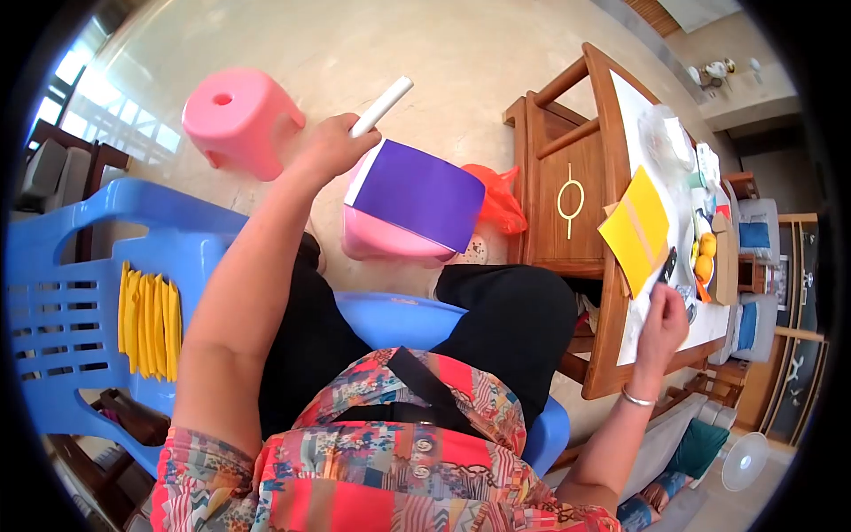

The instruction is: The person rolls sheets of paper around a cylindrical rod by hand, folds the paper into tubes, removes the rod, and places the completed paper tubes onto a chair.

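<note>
My left hand point(333, 149) is wrapped around a white tube point(383, 105) that points up and to the right. Just below it, a purple sheet point(420, 197) with a white edge lies over a pink stool point(386, 238). At the table's near side is my right hand point(663, 326), its fingers curled closed. Whether anything is in those fingers I cannot make out. A yellow sheet point(636, 232) with a tan strip lies on the table beyond that hand, beside a small black object point(669, 264).
A wooden table point(612, 133) with a white cover stands on the right, carrying orange fruit point(706, 257) and plastic packaging. Several folded yellow pieces point(149, 324) rest on a blue chair point(62, 232). Another pink stool point(241, 122) and a red bag point(502, 202) are on the floor.
</note>
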Tool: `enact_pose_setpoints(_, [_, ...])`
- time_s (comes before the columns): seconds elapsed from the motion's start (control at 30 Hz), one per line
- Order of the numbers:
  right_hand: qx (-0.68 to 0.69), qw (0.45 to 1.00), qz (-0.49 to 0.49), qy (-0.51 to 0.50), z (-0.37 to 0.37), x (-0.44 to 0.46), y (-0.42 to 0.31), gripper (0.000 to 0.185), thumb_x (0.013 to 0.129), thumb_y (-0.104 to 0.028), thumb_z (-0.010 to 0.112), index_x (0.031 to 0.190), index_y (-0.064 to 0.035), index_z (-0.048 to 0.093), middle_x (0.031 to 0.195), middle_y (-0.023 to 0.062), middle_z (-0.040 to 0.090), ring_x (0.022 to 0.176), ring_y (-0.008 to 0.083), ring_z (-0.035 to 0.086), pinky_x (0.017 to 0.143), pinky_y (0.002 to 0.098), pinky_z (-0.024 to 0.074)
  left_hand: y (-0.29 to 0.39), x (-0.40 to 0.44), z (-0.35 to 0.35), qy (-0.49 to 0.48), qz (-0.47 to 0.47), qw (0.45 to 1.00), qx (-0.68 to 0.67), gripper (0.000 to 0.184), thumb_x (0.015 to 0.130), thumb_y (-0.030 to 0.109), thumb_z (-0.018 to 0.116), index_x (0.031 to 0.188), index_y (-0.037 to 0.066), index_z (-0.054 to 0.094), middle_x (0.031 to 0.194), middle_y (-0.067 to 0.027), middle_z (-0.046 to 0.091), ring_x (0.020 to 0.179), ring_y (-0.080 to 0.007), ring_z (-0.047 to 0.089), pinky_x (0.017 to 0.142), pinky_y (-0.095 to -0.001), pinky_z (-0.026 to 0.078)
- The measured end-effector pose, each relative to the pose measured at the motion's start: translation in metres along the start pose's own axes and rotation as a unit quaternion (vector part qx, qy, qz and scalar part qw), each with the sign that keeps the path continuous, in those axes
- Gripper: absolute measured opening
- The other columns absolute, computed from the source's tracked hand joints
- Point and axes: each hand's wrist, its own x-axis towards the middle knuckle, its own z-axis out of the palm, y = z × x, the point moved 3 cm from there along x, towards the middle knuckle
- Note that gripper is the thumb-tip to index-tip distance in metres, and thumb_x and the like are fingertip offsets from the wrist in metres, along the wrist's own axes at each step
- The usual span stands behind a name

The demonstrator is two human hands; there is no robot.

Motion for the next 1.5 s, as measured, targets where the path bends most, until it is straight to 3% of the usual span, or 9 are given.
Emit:
enact_pose_setpoints(0.07, [-0.002,0.998,-0.023,-0.056,0.043,0.004,-0.074,0.021,0.104,-0.017,0.063,0.097,0.0013,0.069,0.082,0.0084,0.068,0.075,0.0115,0.059,0.071,0.0292,0.0501,-0.017,0.010,0.003,0.004,-0.005,1.000,0.023,0.039,0.089,0.036,0.074,0.104,0.000,0.073,0.081,-0.0098,0.070,0.073,-0.0174,0.067,0.065,-0.0350,0.054])
enact_pose_setpoints(0.17, [0.056,0.980,-0.158,-0.112,0.137,0.000,-0.125,0.028,0.105,-0.028,0.059,0.098,-0.0034,0.072,0.086,0.0173,0.069,0.079,0.0368,0.067,0.073,0.0446,0.0537,-0.029,0.010,0.006,0.022,-0.012,0.995,0.093,0.039,0.088,0.036,0.073,0.104,0.001,0.074,0.083,-0.0147,0.072,0.078,-0.0242,0.071,0.071,-0.0401,0.055])
enact_pose_setpoints(0.27, [-0.068,0.928,-0.173,-0.324,0.241,-0.015,-0.149,0.029,0.103,-0.031,0.060,0.102,-0.0059,0.073,0.094,0.0185,0.072,0.090,0.0382,0.070,0.077,0.0486,0.0559,-0.028,0.008,-0.004,0.046,-0.023,0.992,0.119,0.037,0.087,0.035,0.071,0.104,0.002,0.076,0.085,-0.0179,0.074,0.081,-0.0296,0.072,0.076,-0.0433,0.055])
enact_pose_setpoints(0.4, [0.001,0.923,-0.210,-0.321,0.322,-0.057,-0.156,0.024,0.098,-0.029,0.065,0.097,-0.0071,0.075,0.090,0.0162,0.073,0.086,0.0377,0.071,0.076,0.0498,0.0559,-0.034,0.011,-0.006,0.034,-0.038,0.990,0.129,0.037,0.087,0.033,0.070,0.107,0.003,0.076,0.087,-0.0178,0.075,0.083,-0.0301,0.073,0.079,-0.0429,0.056])
enact_pose_setpoints(0.63, [-0.061,0.889,-0.192,-0.411,0.344,-0.075,-0.149,0.022,0.089,-0.027,0.074,0.102,-0.0090,0.076,0.097,0.0113,0.073,0.093,0.0340,0.071,0.079,0.0468,0.0559,0.000,-0.001,-0.001,-0.015,-0.049,0.986,0.156,0.032,0.090,0.033,0.067,0.110,0.009,0.074,0.100,-0.0165,0.075,0.095,-0.0330,0.073,0.085,-0.0449,0.057])
enact_pose_setpoints(0.83, [0.012,0.908,-0.295,-0.299,0.356,-0.088,-0.144,0.039,0.086,-0.032,0.077,0.116,-0.0075,0.074,0.118,0.0117,0.068,0.109,0.0302,0.064,0.092,0.0456,0.0517,0.007,-0.003,0.015,-0.035,-0.042,0.984,0.172,0.030,0.089,0.032,0.068,0.108,0.010,0.074,0.104,-0.0162,0.076,0.100,-0.0344,0.073,0.089,-0.0460,0.057])
enact_pose_setpoints(1.0, [-0.066,0.889,-0.320,-0.321,0.362,-0.105,-0.139,0.049,0.087,-0.032,0.077,0.128,-0.0067,0.069,0.132,0.0151,0.062,0.122,0.0343,0.058,0.100,0.0467,0.0496,-0.007,0.002,0.019,-0.010,-0.023,0.987,0.159,0.028,0.087,0.029,0.071,0.105,0.007,0.075,0.094,-0.0179,0.075,0.088,-0.0333,0.073,0.079,-0.0454,0.057])
enact_pose_setpoints(1.13, [-0.065,0.866,-0.362,-0.339,0.361,-0.113,-0.140,0.048,0.088,-0.030,0.075,0.129,-0.0070,0.067,0.133,0.0145,0.062,0.122,0.0331,0.058,0.099,0.0471,0.0493,-0.007,0.003,0.015,-0.032,-0.045,0.984,0.167,0.029,0.089,0.031,0.068,0.106,0.009,0.074,0.103,-0.0161,0.076,0.098,-0.0341,0.073,0.088,-0.0458,0.057])
enact_pose_setpoints(1.5, [0.062,0.880,-0.397,-0.254,0.363,-0.104,-0.147,0.007,0.085,-0.017,0.070,0.082,-0.0121,0.066,0.086,0.0055,0.065,0.082,0.0280,0.065,0.077,0.0438,0.0523,0.001,-0.004,0.013,-0.056,-0.049,0.979,0.189,0.032,0.089,0.032,0.069,0.111,0.010,0.073,0.104,-0.0162,0.076,0.099,-0.0350,0.073,0.088,-0.0461,0.057])
